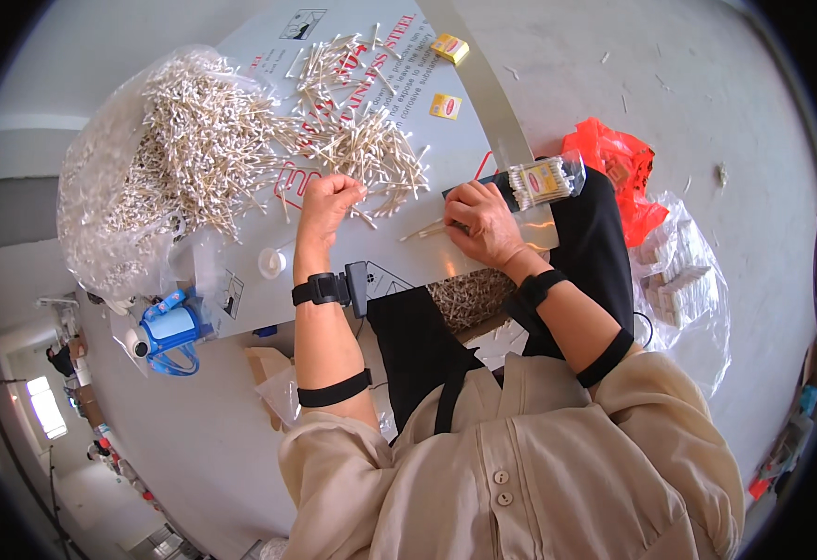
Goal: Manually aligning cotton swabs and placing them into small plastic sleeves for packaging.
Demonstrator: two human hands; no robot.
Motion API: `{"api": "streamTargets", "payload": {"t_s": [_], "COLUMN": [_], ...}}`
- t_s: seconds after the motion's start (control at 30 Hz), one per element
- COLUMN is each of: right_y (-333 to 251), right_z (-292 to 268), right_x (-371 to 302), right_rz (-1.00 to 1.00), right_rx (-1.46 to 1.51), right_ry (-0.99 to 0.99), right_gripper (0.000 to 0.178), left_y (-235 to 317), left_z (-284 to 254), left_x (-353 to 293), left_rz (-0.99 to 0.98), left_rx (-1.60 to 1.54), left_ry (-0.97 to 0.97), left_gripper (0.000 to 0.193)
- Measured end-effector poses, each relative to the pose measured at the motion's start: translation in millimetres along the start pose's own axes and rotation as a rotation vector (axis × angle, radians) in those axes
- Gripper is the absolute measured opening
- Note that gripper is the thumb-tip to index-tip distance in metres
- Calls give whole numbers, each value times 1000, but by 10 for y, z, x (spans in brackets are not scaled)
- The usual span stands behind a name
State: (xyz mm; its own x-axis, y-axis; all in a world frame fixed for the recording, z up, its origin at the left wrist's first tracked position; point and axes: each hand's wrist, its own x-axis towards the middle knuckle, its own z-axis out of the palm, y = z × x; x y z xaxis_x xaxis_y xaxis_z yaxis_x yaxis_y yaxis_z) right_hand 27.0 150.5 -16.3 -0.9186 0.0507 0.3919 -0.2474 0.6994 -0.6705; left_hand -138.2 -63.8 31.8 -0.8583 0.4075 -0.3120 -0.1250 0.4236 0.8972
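Note:
My left hand (327, 207) is closed in a pinch at the near edge of the loose cotton swabs (371, 149); what its fingertips hold, if anything, I cannot make out. My right hand (483, 222) curls over a few cotton swabs (424, 231), whose ends poke out to its left near the table's front edge. Just right of that hand lies a clear bag of cotton swabs (537, 182) with a yellow label inside. A large heap of cotton swabs (208, 140) spills from an open plastic bag (100, 177) at the left.
Two yellow cards or packets, one far (450, 49) and one nearer (445, 105), lie on the printed table (455, 149). A small white cup (271, 262) and a blue jug (170, 329) are at left. A red bag (619, 177) and a clear bag of white packs (684, 280) sit right.

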Motion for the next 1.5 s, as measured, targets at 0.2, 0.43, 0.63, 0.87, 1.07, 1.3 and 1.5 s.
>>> {"api": "streamTargets", "payload": {"t_s": [0.2, 0.43, 0.63, 0.87, 1.07, 1.3, 1.5], "right_y": [62, -426, -605, -663, -703, -557, -396], "right_z": [-15, -403, -397, -468, -448, -417, -404], "right_x": [-8, 248, 6, -218, -309, -359, -396], "right_rz": [106, 876, 835, 908, 965, 1024, 1150], "right_rx": [160, 1024, 1386, 1509, 1687, 1768, 1766], "right_ry": [-2, -94, -83, 3, 40, 41, 141], "right_gripper": [13, 19, 10, 10, 9, 11, 8], "left_y": [63, 279, 289, 122, 39, -297, -212], "left_z": [208, 597, 812, 1010, 992, 988, 879], "left_x": [-251, -835, -1216, -1570, -1604, -1695, -1580], "left_rz": [-62, 16, 45, -8, 52, 163, -95], "left_rx": [-242, -176, -207, -461, -263, 734, 713], "left_ry": [-43, -186, -153, 19, -97, -35, -250], "left_gripper": [6, 8, 25, 33, 17, 31, 27]}}
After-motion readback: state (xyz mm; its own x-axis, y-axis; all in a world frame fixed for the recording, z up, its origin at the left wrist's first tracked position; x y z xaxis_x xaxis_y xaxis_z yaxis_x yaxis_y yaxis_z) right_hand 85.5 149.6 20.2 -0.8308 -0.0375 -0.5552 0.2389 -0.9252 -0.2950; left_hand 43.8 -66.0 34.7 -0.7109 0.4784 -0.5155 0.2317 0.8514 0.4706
